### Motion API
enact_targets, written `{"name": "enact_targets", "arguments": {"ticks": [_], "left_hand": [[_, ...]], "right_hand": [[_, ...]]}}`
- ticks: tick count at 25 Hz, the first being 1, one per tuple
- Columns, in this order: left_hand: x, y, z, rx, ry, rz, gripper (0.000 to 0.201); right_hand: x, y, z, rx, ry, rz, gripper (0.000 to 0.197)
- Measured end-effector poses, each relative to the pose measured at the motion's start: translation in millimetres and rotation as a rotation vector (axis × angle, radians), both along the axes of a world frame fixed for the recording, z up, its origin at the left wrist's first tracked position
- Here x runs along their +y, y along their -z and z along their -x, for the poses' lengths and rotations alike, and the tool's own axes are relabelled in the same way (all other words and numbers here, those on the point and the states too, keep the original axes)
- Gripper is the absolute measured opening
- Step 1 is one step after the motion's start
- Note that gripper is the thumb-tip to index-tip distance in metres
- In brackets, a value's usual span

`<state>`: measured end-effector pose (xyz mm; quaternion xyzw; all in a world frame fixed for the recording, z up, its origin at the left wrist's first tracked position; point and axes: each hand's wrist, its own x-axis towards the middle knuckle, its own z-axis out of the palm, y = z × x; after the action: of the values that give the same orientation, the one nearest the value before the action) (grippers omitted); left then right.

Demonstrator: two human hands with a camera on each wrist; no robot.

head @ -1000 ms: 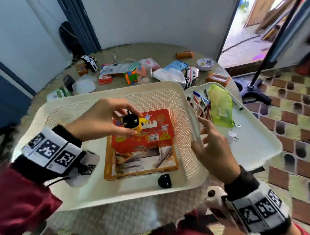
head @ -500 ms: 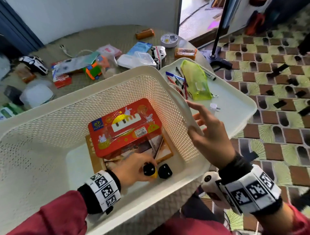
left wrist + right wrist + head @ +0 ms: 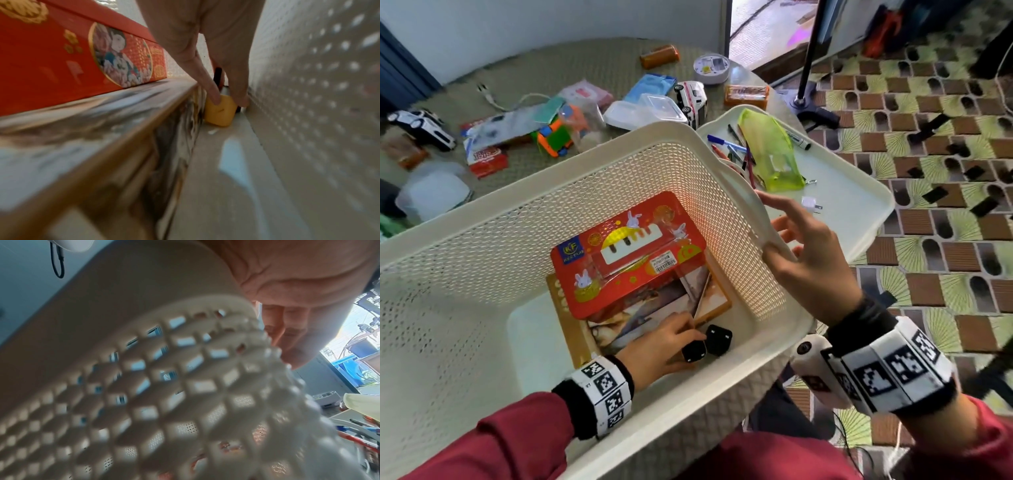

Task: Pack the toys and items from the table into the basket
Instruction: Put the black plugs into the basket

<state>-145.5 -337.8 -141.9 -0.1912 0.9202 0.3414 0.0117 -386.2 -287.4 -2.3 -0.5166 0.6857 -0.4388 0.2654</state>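
Observation:
A cream mesh basket [image 3: 585,164] stands in front of me. Inside it a red tin box [image 3: 626,253] lies on a flat picture box [image 3: 654,308]. My left hand [image 3: 671,342] reaches down to the basket floor at the near wall and pinches a small yellow-and-black plug [image 3: 221,112] between thumb and finger. The plug [image 3: 693,351] sits right beside a second black plug [image 3: 719,339]. My right hand [image 3: 801,253] rests on the basket's right rim, its fingers stretched out along the outside.
Right of the basket a cream tray [image 3: 859,212] holds pens, a green pouch [image 3: 770,150] and a small white plug. Behind, the table carries toy cars [image 3: 693,99], clear containers [image 3: 647,111], packets and an orange block [image 3: 746,95]. Tiled floor lies to the right.
My left hand has gone from above the red box down to the basket's near floor, carrying the yellow-and-black plug beside the black plug. The right hand stays at the rim.

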Motion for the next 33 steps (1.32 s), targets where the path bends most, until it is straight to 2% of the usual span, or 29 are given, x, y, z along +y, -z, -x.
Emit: {"name": "enact_targets", "arguments": {"ticks": [4, 6, 8, 11, 16, 20, 23, 25, 28, 31, 33], "left_hand": [[-6.7, -1.3, -1.3, -0.022, -0.016, -0.113, 0.048], [-11.6, -0.8, -1.9, 0.002, 0.033, -0.045, 0.048], [-13.2, 4.2, 0.0, 0.045, 0.136, 0.095, 0.038], [-13.7, 9.2, 8.4, 0.049, 0.183, 0.088, 0.013], [-10.8, 8.0, 22.7, 0.102, 0.151, 0.128, 0.036], [-5.5, 10.8, 28.7, 0.13, 0.135, 0.194, 0.032], [-14.9, 5.6, 31.3, 0.103, 0.14, 0.061, 0.033], [-22.0, -2.7, 35.9, 0.113, 0.077, -0.026, 0.031], [-23.5, -10.2, 52.1, 0.143, -0.039, -0.034, 0.036], [-20.4, -2.6, 69.3, 0.145, 0.022, 0.035, 0.039], [-21.3, 1.3, 72.1, 0.142, 0.039, 0.004, 0.037]], "right_hand": [[0.1, 0.1, 0.3, 0.012, -0.001, -0.013, 0.056], [0.0, 0.1, 0.2, 0.009, 0.0, -0.015, 0.056], [0.3, -0.1, 0.4, 0.003, 0.0, -0.013, 0.056], [0.3, 0.1, 0.7, 0.002, 0.0, -0.015, 0.055], [-0.1, 0.4, 1.1, -0.004, 0.0, 0.002, 0.055], [-0.5, 2.1, 0.2, -0.004, 0.01, 0.01, 0.056], [-0.6, 1.7, -0.5, 0.001, 0.008, 0.009, 0.055], [-0.4, 0.9, -0.5, -0.003, 0.012, -0.001, 0.055], [-0.7, 0.7, -0.7, 0.006, 0.01, -0.002, 0.055], [-0.4, 0.9, -0.6, 0.007, 0.014, 0.003, 0.055], [-0.2, 1.0, -0.7, 0.006, 0.019, 0.002, 0.054]]}}
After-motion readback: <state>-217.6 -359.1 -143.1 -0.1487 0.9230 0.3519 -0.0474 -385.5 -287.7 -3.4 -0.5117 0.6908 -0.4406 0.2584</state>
